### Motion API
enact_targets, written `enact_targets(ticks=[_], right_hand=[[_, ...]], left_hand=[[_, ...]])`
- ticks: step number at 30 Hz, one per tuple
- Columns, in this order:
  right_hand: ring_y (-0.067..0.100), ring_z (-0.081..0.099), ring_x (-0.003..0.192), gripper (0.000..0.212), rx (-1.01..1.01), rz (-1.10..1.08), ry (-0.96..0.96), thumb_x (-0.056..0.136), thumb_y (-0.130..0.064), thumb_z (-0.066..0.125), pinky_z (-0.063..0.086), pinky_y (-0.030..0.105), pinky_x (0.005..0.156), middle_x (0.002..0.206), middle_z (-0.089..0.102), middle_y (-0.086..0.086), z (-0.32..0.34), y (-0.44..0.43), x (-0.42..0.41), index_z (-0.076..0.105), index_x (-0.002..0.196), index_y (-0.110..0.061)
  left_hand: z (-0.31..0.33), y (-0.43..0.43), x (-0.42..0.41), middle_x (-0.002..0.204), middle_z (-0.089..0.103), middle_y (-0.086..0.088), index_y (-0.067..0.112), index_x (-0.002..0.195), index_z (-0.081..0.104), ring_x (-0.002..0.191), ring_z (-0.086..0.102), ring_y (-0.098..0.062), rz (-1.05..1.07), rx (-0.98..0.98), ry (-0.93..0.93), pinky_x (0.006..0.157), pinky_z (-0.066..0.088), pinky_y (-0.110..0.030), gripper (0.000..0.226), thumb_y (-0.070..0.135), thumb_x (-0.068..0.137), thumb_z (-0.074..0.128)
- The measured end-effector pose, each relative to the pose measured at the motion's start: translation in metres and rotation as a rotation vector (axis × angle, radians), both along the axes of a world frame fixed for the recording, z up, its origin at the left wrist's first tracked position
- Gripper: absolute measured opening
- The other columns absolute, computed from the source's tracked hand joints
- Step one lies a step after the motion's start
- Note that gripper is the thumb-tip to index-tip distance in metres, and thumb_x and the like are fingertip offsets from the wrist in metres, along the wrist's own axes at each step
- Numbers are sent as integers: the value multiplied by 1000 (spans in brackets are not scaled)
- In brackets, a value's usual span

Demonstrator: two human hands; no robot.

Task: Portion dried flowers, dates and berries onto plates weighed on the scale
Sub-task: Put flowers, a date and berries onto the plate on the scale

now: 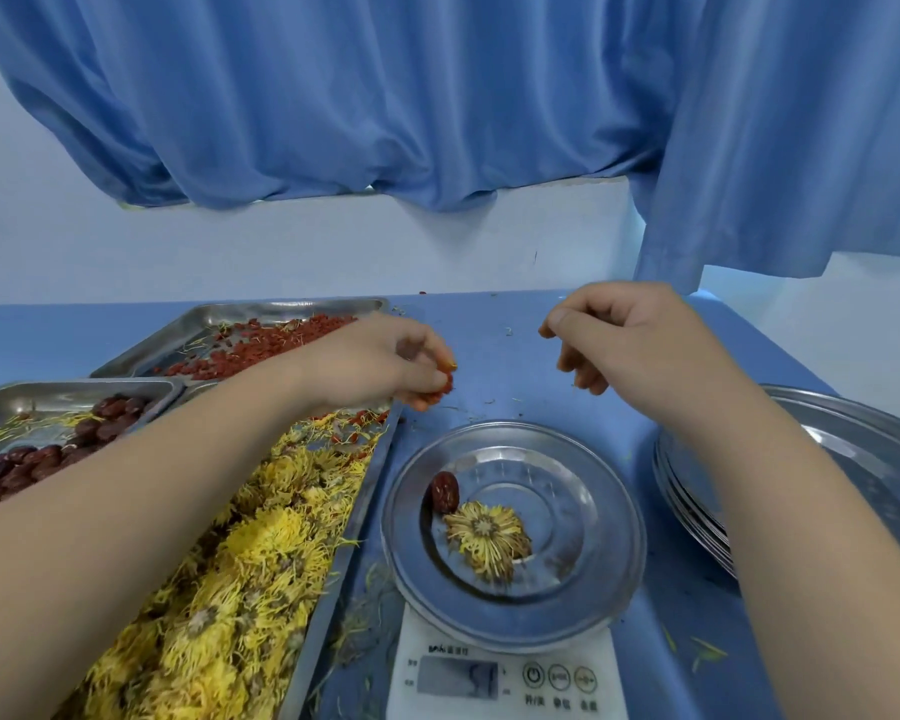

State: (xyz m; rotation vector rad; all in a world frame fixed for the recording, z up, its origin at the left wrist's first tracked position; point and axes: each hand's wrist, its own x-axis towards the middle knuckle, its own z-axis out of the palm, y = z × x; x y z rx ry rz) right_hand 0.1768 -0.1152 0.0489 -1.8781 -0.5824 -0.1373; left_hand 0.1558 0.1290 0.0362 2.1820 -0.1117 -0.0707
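Plate (619,511) sits on the scale (505,678) at lower centre of the frame. The scale's display (458,678) is lit, but the reading is too blurred to take. On the plate are one dried flower (489,543) and one date (445,492), touching each other, left of centre. No berries show on it.

Lower left: long flower tray (349,522), heaped with yellow flowers, just beside the scale. Right edge: stack of spare plates (853,449), bare as far as can be seen. Mid left: date tray (37,402), partly filled.

Mid frame, above the plate: left hand (385,366) hangs over the far end of the flower tray, with its fingers bunched on a small pinch of red berries (445,384). Right hand (630,345) is raised over the blue worktop (489,345), fingers curled, thumb against forefinger. There is an orange speck at the tip, and I cannot tell whether it holds anything.

Upper left, behind the left hand: berry tray (261,310), thinly covered. Blue curtain (437,96) lies beyond.

Judgement: flower and date are done for this portion. Berries are in hand but not yet on the plate. The stack suggests more portions remain.
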Motion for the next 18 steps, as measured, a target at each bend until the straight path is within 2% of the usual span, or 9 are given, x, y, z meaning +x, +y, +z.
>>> enact_targets(ticks=[3, 5, 7, 9, 12, 15, 18], right_hand=[[6, 56, 49, 19, -2, -1, -8, 85, -22, 57, 49, 19, 50, 59, 66, -5, 4, -4, -2, 70, 72, -20], [6, 57, 49, 18, -7, -1, -10, 85, -23, 57, 50, 19, 50, 61, 67, -5, 6, -7, -4, 70, 73, -20], [6, 57, 50, 18, -27, 4, -16, 85, -24, 56, 50, 19, 50, 62, 67, -5, 7, -8, -7, 70, 73, -20], [6, 58, 50, 18, -49, 8, -28, 84, -24, 57, 51, 19, 50, 62, 68, -5, 10, -10, -11, 70, 73, -21], [5, 58, 50, 17, -41, 4, -46, 83, -25, 58, 50, 19, 50, 62, 68, -4, 16, -11, -19, 70, 72, -21], [5, 57, 49, 18, -34, -8, -86, 83, -26, 58, 50, 18, 50, 62, 68, -4, 19, -13, -30, 70, 71, -21], [4, 55, 47, 17, -45, 10, -103, 83, -24, 58, 46, 14, 47, 62, 66, -3, 13, -16, -43, 69, 71, -19]], left_hand=[[-2, -35, -18, 87, 75, -2, 13, 95, 68, 76, 71, -12, -109, 95, 7, 68, 55, -19, 12, 4, 91, 63], [-8, -51, -24, 85, 75, 3, 19, 95, 70, 78, 70, -15, -147, 236, -14, 72, 55, -19, 15, 6, 90, 63], [-14, -60, -28, 81, 74, 12, 25, 95, 72, 78, 68, -7, -156, 335, -45, 73, 52, -17, 19, 9, 91, 62], [-16, -64, -30, 84, 73, 15, 28, 96, 72, 78, 66, 4, -138, 330, -70, 71, 49, -10, 22, 9, 91, 62], [-18, -67, -32, 90, 74, 13, 30, 97, 72, 84, 68, -2, -86, 288, -116, 74, 52, -17, 21, 11, 89, 66], [-21, -69, -33, 86, 71, 13, 31, 90, 68, 73, 66, -3, -42, 253, -186, 63, 50, -12, 21, 11, 84, 72], [-26, -69, -33, 83, 69, 12, 37, 83, 63, 64, 58, 6, -6, 292, -227, 60, 45, -8, 26, 15, 79, 76]])
